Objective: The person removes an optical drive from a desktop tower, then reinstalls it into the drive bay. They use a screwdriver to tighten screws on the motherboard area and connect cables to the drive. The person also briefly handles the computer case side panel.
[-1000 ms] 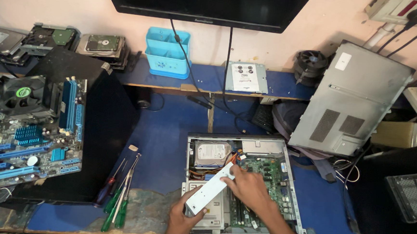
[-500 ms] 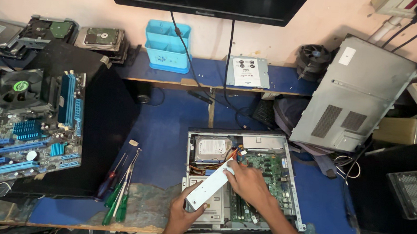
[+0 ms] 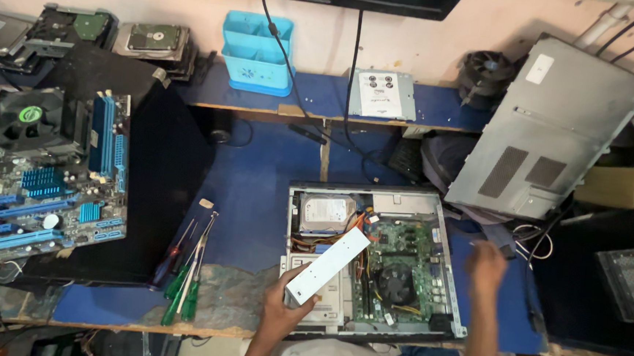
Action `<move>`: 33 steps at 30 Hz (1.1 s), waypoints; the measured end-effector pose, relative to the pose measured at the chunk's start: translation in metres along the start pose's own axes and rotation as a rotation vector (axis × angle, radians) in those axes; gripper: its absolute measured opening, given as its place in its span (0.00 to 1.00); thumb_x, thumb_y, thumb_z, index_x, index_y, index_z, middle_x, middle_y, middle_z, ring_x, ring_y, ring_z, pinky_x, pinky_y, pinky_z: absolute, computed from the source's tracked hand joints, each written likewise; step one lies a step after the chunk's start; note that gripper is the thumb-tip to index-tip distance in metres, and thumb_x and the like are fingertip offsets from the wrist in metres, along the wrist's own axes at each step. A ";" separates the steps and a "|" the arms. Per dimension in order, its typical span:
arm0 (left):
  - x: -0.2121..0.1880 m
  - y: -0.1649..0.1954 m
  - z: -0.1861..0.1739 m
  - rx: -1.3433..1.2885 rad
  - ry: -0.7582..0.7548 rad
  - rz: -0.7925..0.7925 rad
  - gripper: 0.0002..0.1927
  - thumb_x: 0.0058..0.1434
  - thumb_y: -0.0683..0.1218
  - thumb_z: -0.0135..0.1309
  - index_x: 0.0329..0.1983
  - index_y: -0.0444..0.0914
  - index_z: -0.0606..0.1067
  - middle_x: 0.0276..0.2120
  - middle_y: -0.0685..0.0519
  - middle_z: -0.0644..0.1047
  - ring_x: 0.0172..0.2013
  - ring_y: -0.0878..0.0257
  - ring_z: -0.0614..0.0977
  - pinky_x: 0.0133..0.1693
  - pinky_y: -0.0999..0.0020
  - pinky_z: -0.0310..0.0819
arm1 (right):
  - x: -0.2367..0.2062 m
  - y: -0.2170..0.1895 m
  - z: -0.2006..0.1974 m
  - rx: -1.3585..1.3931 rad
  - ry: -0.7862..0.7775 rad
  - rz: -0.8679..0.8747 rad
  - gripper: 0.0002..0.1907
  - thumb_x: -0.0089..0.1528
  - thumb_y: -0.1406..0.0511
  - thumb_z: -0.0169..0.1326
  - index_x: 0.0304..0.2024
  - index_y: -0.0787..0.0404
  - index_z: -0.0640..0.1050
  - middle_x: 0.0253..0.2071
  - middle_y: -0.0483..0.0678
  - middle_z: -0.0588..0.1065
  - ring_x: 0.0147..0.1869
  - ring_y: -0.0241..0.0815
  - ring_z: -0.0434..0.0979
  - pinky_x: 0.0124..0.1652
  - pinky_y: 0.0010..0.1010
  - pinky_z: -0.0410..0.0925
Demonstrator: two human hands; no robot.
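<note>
White and long, the metal bracket [image 3: 327, 265] is gripped at its near end by the left hand [image 3: 285, 309], tilted above the open computer case [image 3: 371, 258] on the blue table [image 3: 258, 182], while the blurred right hand [image 3: 488, 260], whose grip I cannot tell, hovers over the case's right edge.

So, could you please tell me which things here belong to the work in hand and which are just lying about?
In hand:
- white bar, held by left hand
- open computer case
- right hand, beside the case

Lying about:
- screwdrivers
- spare motherboard
- blue organiser
- grey side panel
</note>
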State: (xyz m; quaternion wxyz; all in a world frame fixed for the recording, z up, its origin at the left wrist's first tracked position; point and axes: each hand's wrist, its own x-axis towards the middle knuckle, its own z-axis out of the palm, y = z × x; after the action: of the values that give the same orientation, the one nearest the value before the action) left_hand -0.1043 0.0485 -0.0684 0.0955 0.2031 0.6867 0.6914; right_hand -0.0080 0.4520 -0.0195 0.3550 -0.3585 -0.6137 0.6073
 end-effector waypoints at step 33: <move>-0.071 -0.092 -0.387 -0.528 0.426 -0.684 0.27 0.69 0.52 0.54 0.62 0.28 0.68 0.52 0.43 0.79 0.48 0.57 0.83 0.49 0.63 0.79 | -0.295 0.066 0.147 -1.146 0.244 -0.565 0.19 0.66 0.63 0.61 0.55 0.68 0.76 0.53 0.64 0.74 0.56 0.67 0.73 0.54 0.53 0.66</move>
State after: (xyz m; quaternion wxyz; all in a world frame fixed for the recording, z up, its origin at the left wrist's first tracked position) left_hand -0.2137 -0.3299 -0.1603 0.2231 -0.2117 0.5195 0.7972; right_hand 0.0089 0.1231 -0.0875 0.3208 -0.3821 -0.8664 0.0220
